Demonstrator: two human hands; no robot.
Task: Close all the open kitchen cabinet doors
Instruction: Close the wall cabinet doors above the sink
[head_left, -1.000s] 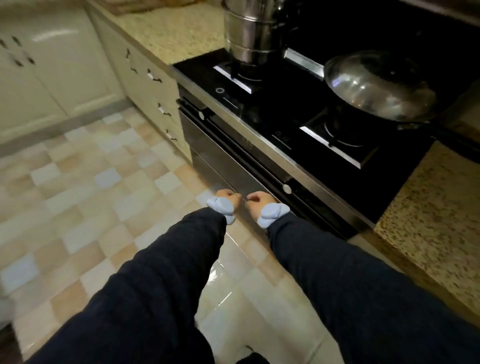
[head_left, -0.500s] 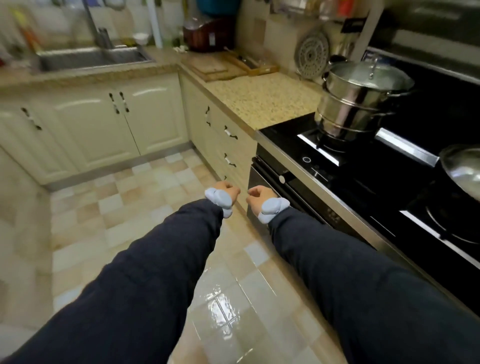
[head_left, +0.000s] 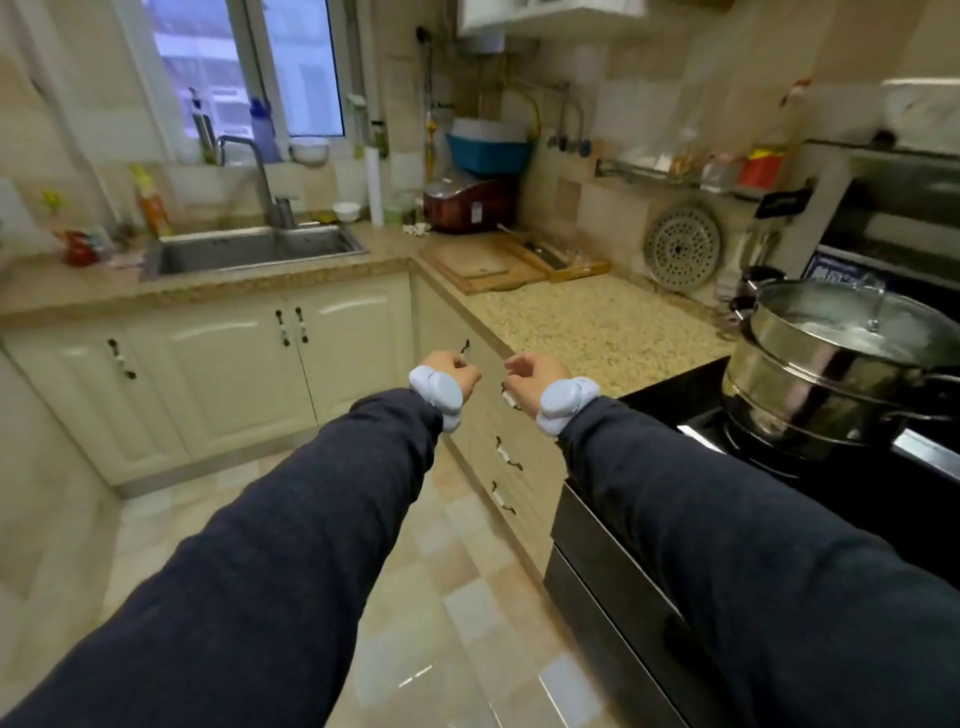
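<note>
— Where are the cabinet doors (head_left: 228, 384) from where you stand?

— Ahead of me, under the sink (head_left: 254, 249), a row of cream doors with arched raised panels and small dark handles (head_left: 291, 326). A second run turns the corner under the speckled stone counter (head_left: 587, 322), with drawers (head_left: 511, 467) stacked beside the black stove (head_left: 779, 519). Every front I can see sits flush; I can't spot one standing open, though the picture is soft. A white wall cupboard (head_left: 540, 15) is cut off at the top, so I can't judge it.

— And your hands?

— Both arms stretched out, dark sleeves, pale bands on the wrists. My left hand (head_left: 451, 375) is curled into a loose fist, holding nothing. My right hand (head_left: 530, 382) is also half-clenched and empty, in front of the top drawer pull, not gripping it as far as I can tell.

— How would a door handle if you find one open?

— I'd expect a stiff, painted board, light on its hinges, glossy and a bit slick. A flat palm on the outer edge, away from the hinges, should swing it shut; the handle is small and thin, better for pulling than pushing.

— Anything to mind?

— The steel pot (head_left: 831, 374) on the stove sits near my right arm.
</note>
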